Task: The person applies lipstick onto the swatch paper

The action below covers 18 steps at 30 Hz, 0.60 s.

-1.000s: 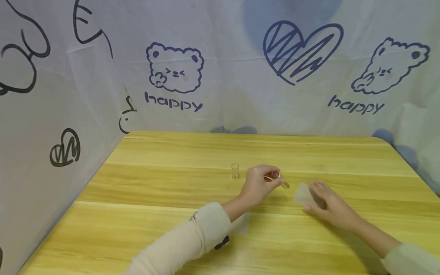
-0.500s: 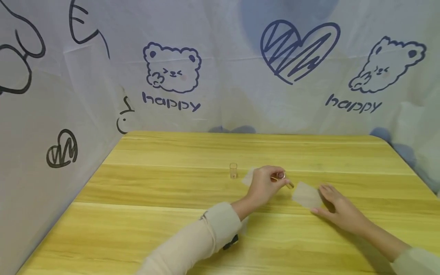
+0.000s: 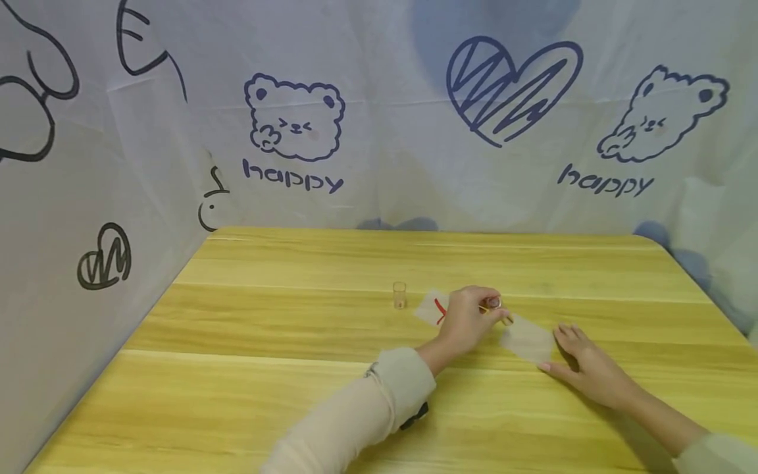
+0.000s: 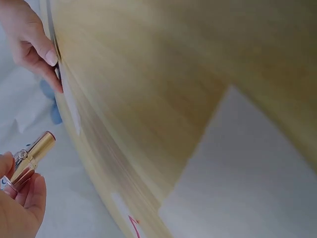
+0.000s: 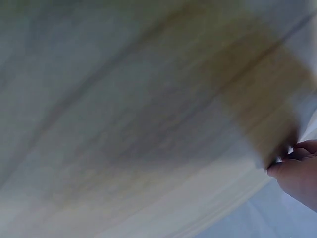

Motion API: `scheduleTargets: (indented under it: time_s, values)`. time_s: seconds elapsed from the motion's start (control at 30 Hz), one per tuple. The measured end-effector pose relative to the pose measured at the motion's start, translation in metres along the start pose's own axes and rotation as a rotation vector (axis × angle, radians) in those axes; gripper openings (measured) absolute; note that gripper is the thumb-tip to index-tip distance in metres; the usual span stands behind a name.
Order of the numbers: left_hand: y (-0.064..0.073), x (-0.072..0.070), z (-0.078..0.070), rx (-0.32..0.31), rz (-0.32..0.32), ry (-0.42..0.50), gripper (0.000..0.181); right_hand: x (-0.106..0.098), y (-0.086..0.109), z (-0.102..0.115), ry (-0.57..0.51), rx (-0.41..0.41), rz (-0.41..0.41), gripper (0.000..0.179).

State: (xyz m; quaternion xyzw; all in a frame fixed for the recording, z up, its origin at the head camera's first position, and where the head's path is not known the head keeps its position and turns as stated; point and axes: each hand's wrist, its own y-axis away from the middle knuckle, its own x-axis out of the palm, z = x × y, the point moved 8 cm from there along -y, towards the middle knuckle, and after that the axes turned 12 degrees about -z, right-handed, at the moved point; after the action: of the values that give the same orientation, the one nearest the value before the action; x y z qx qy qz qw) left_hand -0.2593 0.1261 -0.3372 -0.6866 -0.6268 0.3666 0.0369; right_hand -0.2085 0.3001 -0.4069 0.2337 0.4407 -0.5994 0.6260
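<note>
Left hand (image 3: 470, 317): fingers grasping a gold lipstick tube (image 4: 37, 156), tilted, its end by the near-left corner of a blank paper (image 3: 527, 339); contact cannot be determined. Right hand (image 3: 595, 368): fingers extended, not clenched — thumb and fingertips at the paper's right edge on the counter (image 3: 266, 322). Beside the left hand lies a red-marked paper (image 3: 428, 308), partly hidden; a clear cap (image 3: 399, 296) stands upright just left — apart from both hands.
</note>
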Motion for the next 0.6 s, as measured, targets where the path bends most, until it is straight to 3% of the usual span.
scheduleTargets:
  time_s: [0.2, 0.6]
  values:
    - [-0.003, 0.008, -0.001, 0.012, 0.008, -0.042, 0.016, -0.001, 0.000, 0.002, 0.008, -0.020, -0.003, 0.079]
    - [-0.004, 0.022, -0.012, 0.093, 0.025, -0.091, 0.014, 0.002, 0.000, 0.001, -0.008, 0.008, 0.025, 0.080]
